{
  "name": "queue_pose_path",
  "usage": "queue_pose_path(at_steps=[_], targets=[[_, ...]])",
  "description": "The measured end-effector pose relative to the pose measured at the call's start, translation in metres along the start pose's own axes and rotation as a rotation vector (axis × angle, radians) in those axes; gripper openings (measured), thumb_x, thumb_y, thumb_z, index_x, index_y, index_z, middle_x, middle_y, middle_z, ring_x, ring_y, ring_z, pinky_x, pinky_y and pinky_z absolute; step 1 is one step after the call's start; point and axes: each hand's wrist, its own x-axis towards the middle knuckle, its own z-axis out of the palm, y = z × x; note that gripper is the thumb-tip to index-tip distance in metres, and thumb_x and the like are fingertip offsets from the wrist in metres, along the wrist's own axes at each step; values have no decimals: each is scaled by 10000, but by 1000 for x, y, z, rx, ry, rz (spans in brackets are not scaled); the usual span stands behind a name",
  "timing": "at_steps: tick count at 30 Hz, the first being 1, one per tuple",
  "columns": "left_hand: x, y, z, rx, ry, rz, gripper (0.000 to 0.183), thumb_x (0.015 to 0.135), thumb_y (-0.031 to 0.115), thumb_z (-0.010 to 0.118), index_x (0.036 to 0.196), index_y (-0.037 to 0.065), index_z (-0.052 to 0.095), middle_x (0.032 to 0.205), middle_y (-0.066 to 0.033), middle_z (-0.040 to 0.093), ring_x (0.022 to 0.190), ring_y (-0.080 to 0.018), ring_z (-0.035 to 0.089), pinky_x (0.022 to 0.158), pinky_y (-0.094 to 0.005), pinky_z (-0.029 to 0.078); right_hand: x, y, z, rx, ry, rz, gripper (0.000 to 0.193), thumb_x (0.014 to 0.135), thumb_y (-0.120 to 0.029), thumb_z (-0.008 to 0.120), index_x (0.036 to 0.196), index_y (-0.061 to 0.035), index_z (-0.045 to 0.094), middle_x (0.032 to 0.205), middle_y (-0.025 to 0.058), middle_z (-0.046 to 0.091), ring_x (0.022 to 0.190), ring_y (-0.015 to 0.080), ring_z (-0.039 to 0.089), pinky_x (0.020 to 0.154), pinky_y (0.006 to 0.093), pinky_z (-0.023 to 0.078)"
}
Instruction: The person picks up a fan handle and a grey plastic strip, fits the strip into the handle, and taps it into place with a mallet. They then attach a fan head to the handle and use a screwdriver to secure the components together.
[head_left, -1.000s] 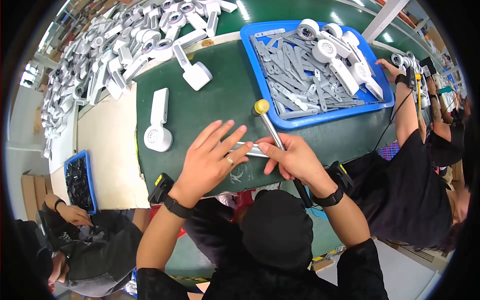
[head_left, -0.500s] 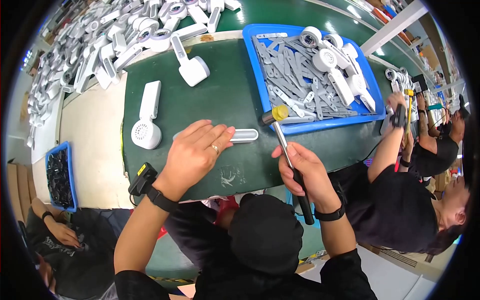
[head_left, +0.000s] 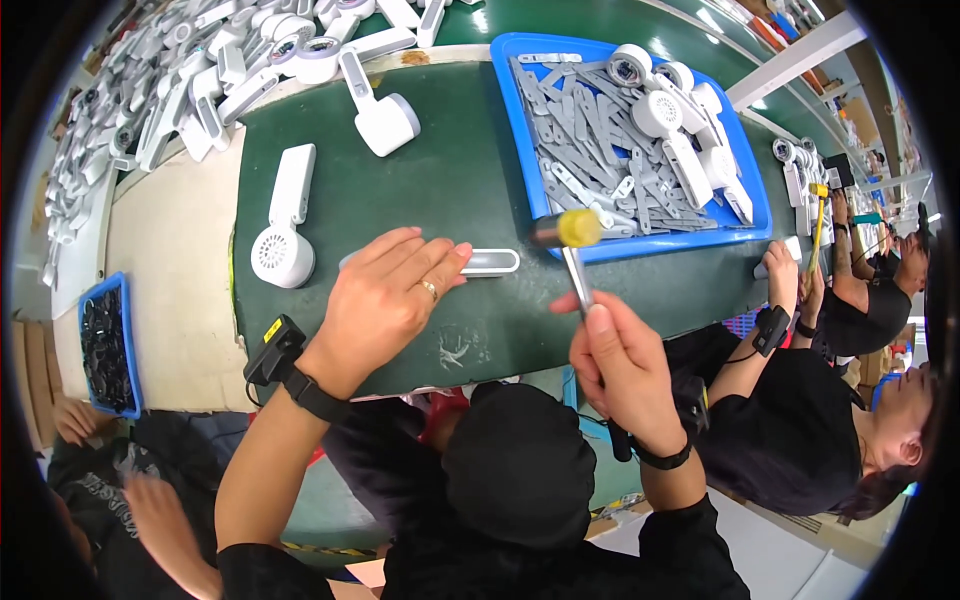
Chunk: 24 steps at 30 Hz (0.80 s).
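My left hand (head_left: 385, 305) lies over a white and grey elongated handle piece (head_left: 493, 262) on the green mat, its fingers close together and bent over it. The piece's rounded, hollowed end sticks out past my fingertips, and the middle is hidden. My right hand (head_left: 625, 375) is closed around the handle of a mallet (head_left: 580, 230) with a yellow face. The mallet head is raised, right of the piece and near the blue tray's front edge. Two white handheld fan bodies lie nearby, one (head_left: 284, 255) left of my left hand, another (head_left: 386, 122) farther back.
A blue tray (head_left: 532, 195) holds many grey strips and several white fan bodies. A large heap of fan parts (head_left: 215, 75) fills the back left. A smaller blue tray of black parts (head_left: 108, 345) stands at the left. Co-workers sit on both sides; a yellow mallet (head_left: 818, 215) is at the right.
My right hand has shifted right and the mallet has tilted, its handle now more foreshortened. My left hand stays over the handle piece. The left co-worker's hands have moved; the right one's hand has lowered.
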Motion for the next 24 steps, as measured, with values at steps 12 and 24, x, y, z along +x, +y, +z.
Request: queue_pose_path(at_steps=[12,24], targets=[[-2,2,-2,-22,-17,12,327,791,109,844,1101,40,768,1007,-76,750,880,-244,719,914,-410,596,5,16,9,-312,-31,-17,365,1134,-260,455,1381,-44,614,635,-47,451,563,39,409,516,250,364],[28,-9,-36,-208,-438,18,319,741,-29,723,1023,104,788,940,-27,748,1151,-267,608,1278,-525,263,-16,21,-13,28,-56,45,424,1155,-315,376,1396,-22,566,669,-23,442,433,50,365,391,218,322]])
